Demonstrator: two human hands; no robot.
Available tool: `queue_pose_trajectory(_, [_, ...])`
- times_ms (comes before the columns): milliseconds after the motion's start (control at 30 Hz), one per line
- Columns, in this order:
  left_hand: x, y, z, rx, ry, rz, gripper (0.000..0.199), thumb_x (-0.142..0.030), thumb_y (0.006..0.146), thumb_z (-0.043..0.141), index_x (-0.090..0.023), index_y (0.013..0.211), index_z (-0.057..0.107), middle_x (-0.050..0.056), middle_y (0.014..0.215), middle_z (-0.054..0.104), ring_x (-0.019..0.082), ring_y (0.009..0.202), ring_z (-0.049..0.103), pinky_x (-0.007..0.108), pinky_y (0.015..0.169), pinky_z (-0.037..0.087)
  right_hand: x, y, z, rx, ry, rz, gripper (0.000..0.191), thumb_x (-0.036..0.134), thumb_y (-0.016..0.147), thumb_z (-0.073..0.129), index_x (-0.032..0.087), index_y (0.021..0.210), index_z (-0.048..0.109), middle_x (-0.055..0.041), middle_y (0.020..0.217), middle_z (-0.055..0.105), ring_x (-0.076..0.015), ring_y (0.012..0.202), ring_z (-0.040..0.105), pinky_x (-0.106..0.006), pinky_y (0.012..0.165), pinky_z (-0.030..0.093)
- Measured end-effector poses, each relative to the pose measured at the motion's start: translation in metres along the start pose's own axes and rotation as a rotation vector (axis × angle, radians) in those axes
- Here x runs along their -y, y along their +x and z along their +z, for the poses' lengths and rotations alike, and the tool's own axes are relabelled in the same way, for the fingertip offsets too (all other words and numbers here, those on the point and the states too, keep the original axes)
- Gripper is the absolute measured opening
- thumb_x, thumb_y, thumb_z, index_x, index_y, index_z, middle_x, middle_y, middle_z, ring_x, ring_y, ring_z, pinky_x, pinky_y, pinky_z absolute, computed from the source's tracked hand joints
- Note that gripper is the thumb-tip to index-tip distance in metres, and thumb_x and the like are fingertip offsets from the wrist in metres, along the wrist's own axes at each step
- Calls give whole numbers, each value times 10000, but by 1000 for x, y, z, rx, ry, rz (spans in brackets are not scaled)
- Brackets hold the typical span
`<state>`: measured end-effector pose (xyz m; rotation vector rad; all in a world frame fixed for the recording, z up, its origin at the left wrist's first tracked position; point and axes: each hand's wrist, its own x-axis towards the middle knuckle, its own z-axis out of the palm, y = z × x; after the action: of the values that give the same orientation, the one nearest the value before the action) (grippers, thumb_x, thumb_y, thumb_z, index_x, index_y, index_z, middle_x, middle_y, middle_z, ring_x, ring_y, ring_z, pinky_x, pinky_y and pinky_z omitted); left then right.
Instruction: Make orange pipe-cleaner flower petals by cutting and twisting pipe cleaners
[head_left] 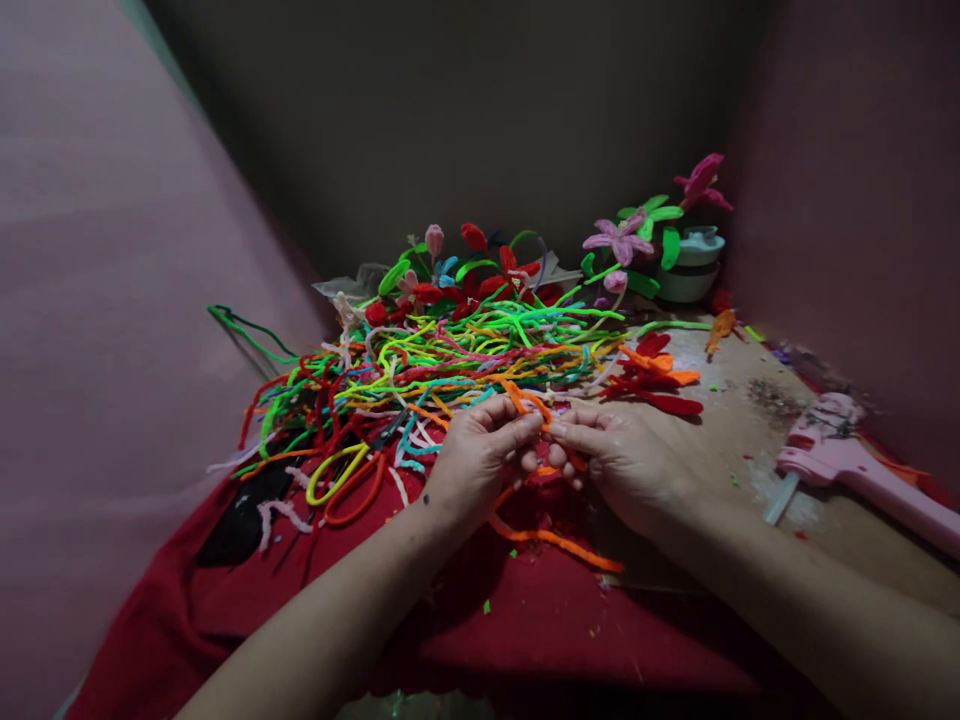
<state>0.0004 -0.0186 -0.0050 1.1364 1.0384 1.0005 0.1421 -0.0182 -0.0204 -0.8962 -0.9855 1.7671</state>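
Note:
An orange pipe cleaner [559, 542] is pinched between both hands in front of the pile. My left hand [487, 445] closes its thumb and forefinger on it, and a short orange end sticks up above the fingertips. Close beside it, my right hand [611, 450] pinches the same strand with thumb and index finger. The rest of the strand loops down below the hands and trails to the right over the red cloth [540, 620]. Just behind the hands lies a heap of many-coloured pipe cleaners [465, 350].
Scissors with yellow and red handles [336, 476] lie left of the hands. A pink glue gun [832, 450] rests on a brown board [739, 430] at right, near red and orange petals [652, 378]. Fuzzy flowers [619, 240] and a pale pot [688, 283] stand behind.

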Motion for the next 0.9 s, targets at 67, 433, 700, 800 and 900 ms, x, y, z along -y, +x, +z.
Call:
queue_pose_trajectory(67, [2,1,-1,-11,100,113,130,-268,743,630,-143,766,605,-6,656,583,53,487,492,159,451,387,0,1,-2,-1,-6,24,194,253,688,629,133,557,551,17,495,552,-45,399,435,-179,414,326])
queue_pose_trajectory(433, [2,2,-20,5,1245,915,165,-164,861,460,-179,871,624,22,808,542,86,719,520,180,608,400,1,0,-11,58,-126,48,195,228,680,590,150,528,498,35,445,494,-44,366,356,-203,396,231])
queue_pose_trajectory(700, [-14,-18,-4,-114,1754,1020,206,-173,857,417,-163,749,592,30,698,485,134,639,420,262,553,299,6,-2,-6,36,-463,-201,228,262,691,556,165,500,478,42,484,443,-79,467,361,-226,480,290])
queue_pose_trajectory(800, [-16,-26,3,-97,1871,1034,177,-161,841,432,-156,765,592,47,697,512,169,676,450,297,594,318,4,-3,-6,22,-713,-400,185,196,728,501,168,545,501,20,558,500,-107,549,433,-238,546,338])
queue_pose_trajectory(900, [-19,-28,6,-19,1870,978,176,-131,811,436,-149,703,574,49,684,534,172,652,465,303,595,326,1,-7,-7,9,-984,-519,161,113,748,458,159,622,546,-6,594,544,-120,566,464,-245,555,343])
